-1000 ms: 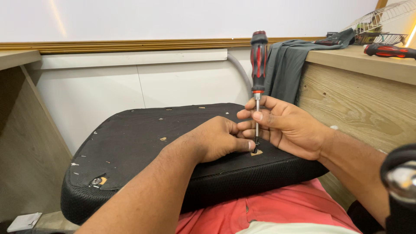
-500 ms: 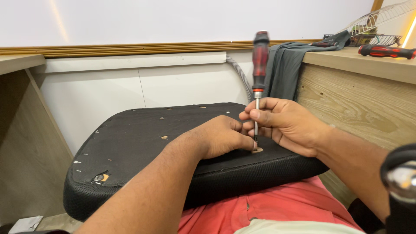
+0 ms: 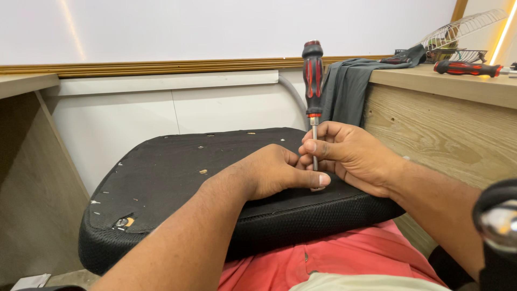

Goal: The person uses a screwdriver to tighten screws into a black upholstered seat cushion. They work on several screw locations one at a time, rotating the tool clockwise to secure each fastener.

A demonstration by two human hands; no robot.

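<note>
Steel shaft of the screwdriver (image 3: 313, 86) is what I see pinched first: my right hand (image 3: 350, 156) has thumb and fingers closed on the bare shank just under the handle, w/ the other fingers curled beside it. My left hand (image 3: 274, 173) lies fisted on the seat (image 3: 177, 178), thumb stretched flat toward the tip and touching the right-hand fingers; I can't tell if it clamps anything, the tip itself is hidden behind the thumbs.

Driver: black handle w/ red grip strips, orange-red collar at the base, thin silver shaft. It stands upright, long axis vertical, handle top up, tip down onto the seat near its right rear part.

Seat is black fabric, underside up, resting across my lap on red cloth (image 3: 323, 258). It is scuffed, w/ small pale specks and a torn spot showing tan near the front left corner.

Right of it, a wooden bench (image 3: 431, 129) w/ a grey cloth (image 3: 350, 86) draped over its edge. On top lies a second screwdriver (image 3: 466, 68), red and black, lying roughly horizontal. Behind that a dark wire basket (image 3: 458, 54); contents too small to tell. Grey corrugated hose (image 3: 293, 97) runs down the white wall behind the seat.
</note>
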